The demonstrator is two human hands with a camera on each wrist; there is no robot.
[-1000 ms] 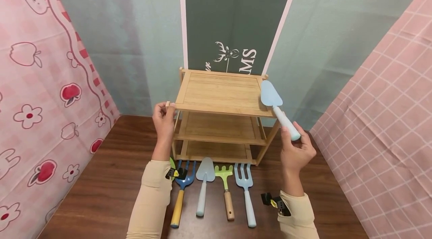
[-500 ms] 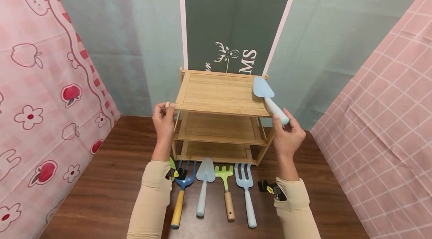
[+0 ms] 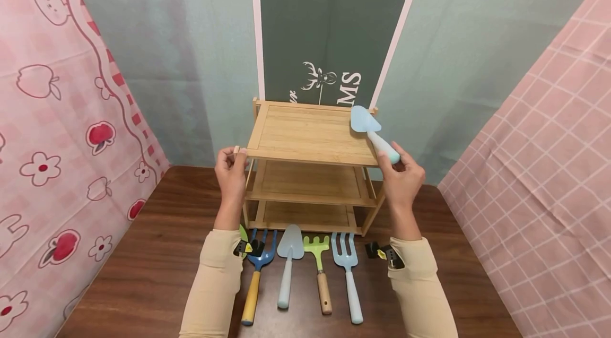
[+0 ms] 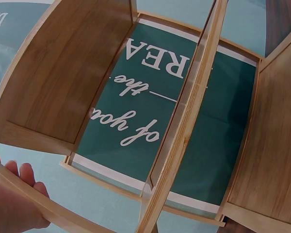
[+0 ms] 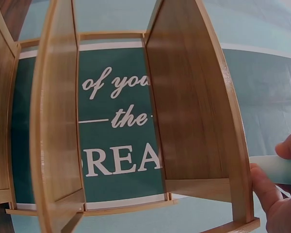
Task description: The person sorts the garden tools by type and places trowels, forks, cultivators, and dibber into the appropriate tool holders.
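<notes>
In the head view, your right hand (image 3: 402, 178) pinches the trowel (image 3: 375, 138) near its handle end; the blade points ahead and leftward of that hand, over the top board of the shelf (image 3: 310, 136). Whether it touches the wood, you can't tell. It looks light, stiff and sturdy; the smooth handle might slip, so a grip nearer the blade should feel steadier. Your left hand (image 3: 231, 172) grips the shelf's near corner. Nearer you than both hands, two forks (image 3: 350, 274), a rake (image 3: 322, 275) and another trowel lie on the brown table (image 3: 157, 253); pink cloths (image 3: 534, 136) hang beyond either hand.

In the left wrist view, your fingers curl around the shelf frame.

In the right wrist view, thumb and fingers hold the pale handle just beside the shelf.
</notes>
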